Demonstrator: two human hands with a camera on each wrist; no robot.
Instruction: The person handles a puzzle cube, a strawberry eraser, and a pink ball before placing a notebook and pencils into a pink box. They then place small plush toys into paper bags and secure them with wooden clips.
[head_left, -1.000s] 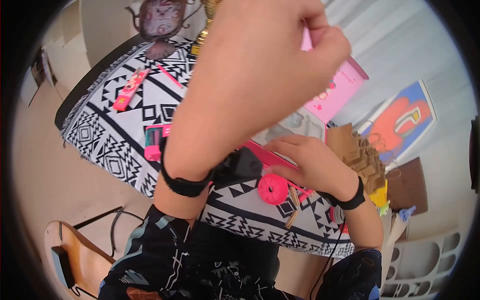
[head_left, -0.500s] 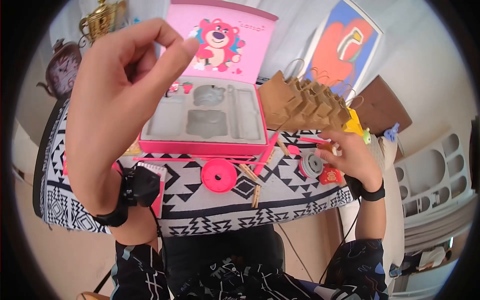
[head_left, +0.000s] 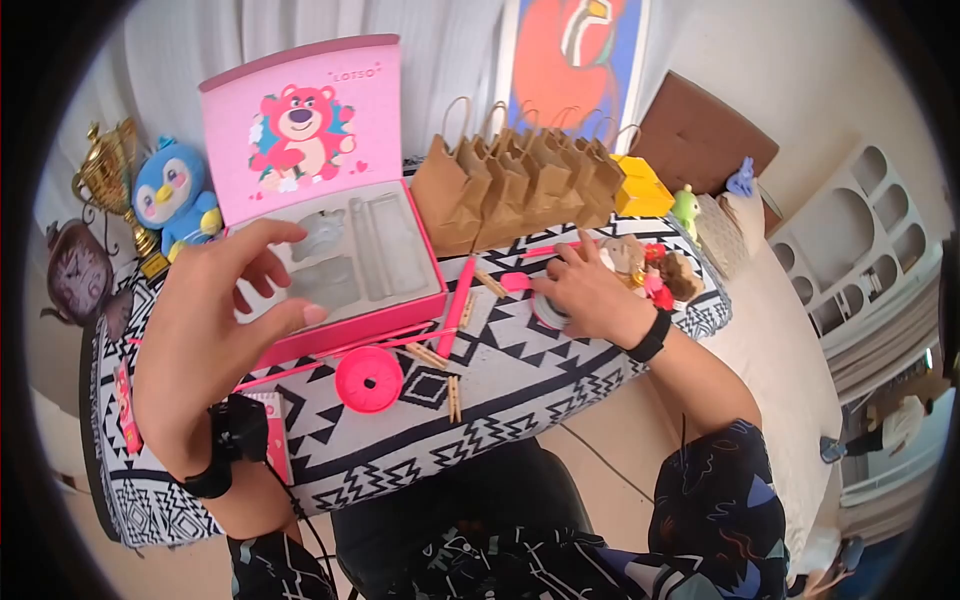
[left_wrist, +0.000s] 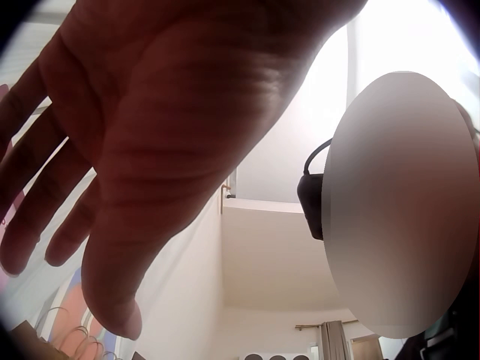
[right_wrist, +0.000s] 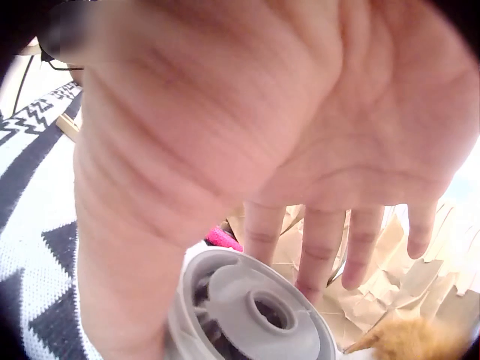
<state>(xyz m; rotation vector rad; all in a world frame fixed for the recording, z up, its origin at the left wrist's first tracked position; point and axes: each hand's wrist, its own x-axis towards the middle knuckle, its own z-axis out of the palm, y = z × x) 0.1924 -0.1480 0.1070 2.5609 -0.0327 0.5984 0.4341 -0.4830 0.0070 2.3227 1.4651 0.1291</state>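
My right hand reaches down over a round grey plastic part with a hole in its middle. In the right wrist view its thumb lies along the near side of that part, and fairly straight fingers extend past the far rim. From the head view the hand hides most of it. My left hand hovers in front of the open pink box, fingers loosely bent and apart from the thumb, holding nothing. A pink slotted disc lies on the patterned cloth between the hands.
Wooden clothespins, pink sticks and a flat pink strip lie around the disc. Behind stand brown paper bags and a yellow box. Small plush toys sit to the right. A notebook is below my left wrist.
The head view has swung right. My left hand has come down from high in view and its fingers have spread. My right hand has moved from beside the box to over the grey part.
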